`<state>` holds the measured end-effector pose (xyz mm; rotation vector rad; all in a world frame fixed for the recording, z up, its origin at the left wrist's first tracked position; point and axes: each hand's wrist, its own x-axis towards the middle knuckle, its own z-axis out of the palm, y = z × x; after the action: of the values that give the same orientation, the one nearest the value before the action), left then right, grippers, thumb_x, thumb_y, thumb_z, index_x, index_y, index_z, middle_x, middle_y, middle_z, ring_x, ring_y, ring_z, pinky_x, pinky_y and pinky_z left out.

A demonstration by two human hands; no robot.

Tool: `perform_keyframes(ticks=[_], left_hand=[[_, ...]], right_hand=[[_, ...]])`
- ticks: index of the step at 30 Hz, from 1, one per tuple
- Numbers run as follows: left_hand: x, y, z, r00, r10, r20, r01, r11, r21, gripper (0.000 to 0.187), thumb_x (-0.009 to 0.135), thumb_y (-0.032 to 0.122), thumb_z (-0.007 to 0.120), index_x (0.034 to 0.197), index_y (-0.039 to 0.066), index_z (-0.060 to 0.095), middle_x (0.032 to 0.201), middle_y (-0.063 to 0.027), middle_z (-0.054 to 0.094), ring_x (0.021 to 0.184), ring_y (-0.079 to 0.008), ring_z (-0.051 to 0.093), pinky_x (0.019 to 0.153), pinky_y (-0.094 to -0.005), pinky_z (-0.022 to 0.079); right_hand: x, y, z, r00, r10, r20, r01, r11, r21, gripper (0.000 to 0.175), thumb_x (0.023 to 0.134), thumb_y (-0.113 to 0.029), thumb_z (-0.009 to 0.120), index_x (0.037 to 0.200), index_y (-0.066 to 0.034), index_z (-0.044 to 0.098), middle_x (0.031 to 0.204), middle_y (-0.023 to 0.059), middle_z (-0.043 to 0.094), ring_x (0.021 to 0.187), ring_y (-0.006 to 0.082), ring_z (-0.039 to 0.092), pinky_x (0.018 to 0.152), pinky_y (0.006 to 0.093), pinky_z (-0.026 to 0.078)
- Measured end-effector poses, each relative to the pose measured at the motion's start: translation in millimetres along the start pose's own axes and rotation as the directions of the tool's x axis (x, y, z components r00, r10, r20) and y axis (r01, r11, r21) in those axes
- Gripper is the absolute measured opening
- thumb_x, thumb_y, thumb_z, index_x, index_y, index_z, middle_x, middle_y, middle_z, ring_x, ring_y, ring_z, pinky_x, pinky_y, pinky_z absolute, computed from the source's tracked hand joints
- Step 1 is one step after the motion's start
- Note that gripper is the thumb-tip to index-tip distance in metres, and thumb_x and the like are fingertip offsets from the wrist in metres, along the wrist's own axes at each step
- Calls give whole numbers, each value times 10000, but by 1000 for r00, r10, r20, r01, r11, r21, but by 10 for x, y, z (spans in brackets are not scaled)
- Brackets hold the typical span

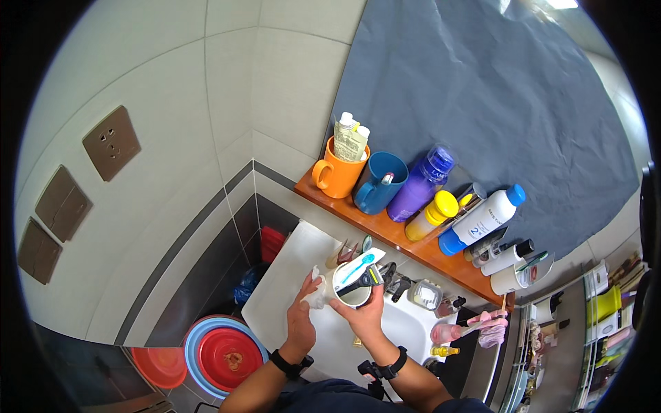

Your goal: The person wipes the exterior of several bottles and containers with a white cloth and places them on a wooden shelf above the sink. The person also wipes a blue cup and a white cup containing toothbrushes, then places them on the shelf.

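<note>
Above the white washbasin [320,340], my right hand [365,313] grips a white cup [359,298] by its side, the cup's mouth tilted towards me. Inside the cup stand a black razor [360,281] with a yellow-green strip on its head and a white packet [356,266] with a blue toothbrush-shaped print. My left hand [301,324] holds a crumpled white tissue [316,293] against the left side of the cup. The fingertips of that hand are partly hidden behind the tissue.
Overhead, a wooden shelf [374,224] carries an orange mug [341,175], a blue mug [369,196], a purple bottle [415,193] and a white spray can [480,222]. A faucet [400,286] and a soap box [426,295] sit behind the basin. Plastic basins [232,361] stand on the floor at left.
</note>
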<state>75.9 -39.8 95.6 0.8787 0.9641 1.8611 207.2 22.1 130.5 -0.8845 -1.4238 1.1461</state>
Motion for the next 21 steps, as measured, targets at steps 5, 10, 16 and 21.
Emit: perform_keyframes(ticks=[5,10,16,21], left_hand=[[-139,147,36,982,138,131,-185,851,491,416,1022,52,493,1425,-32,545,1513,-256,498,1417,-310,476,1100,-338,426],[-4,208,-40,994,63,85,-90,922,377,380,1040,67,508,1402,-27,568,1317,-194,656,1224,-231,614,990,-313,501],[-22,300,68,997,-9,76,-12,961,276,384,1049,77,482,1397,-69,549,1267,-211,667,1177,-239,635,1031,-335,466],[-355,314,307,918,377,126,-379,733,565,407,1033,55,467,1408,-95,512,1359,-292,597,1276,-377,599,1087,-400,440]], right_hand=[[-84,-121,-5,999,40,18,-41,997,61,880,699,-49,930,1402,-26,401,1316,117,599,1202,213,619,1026,368,518],[-272,-192,-55,992,34,121,-23,996,-87,907,658,-73,965,1385,-9,426,1315,117,598,1214,207,614,1027,367,521],[-327,-368,-165,971,91,222,-88,996,-24,851,672,-48,949,1365,1,457,1292,109,617,1183,189,630,1011,352,533],[-236,-466,-190,981,110,159,-127,987,101,755,736,-12,897,1361,-5,474,1267,102,647,1148,177,649,991,341,541]])
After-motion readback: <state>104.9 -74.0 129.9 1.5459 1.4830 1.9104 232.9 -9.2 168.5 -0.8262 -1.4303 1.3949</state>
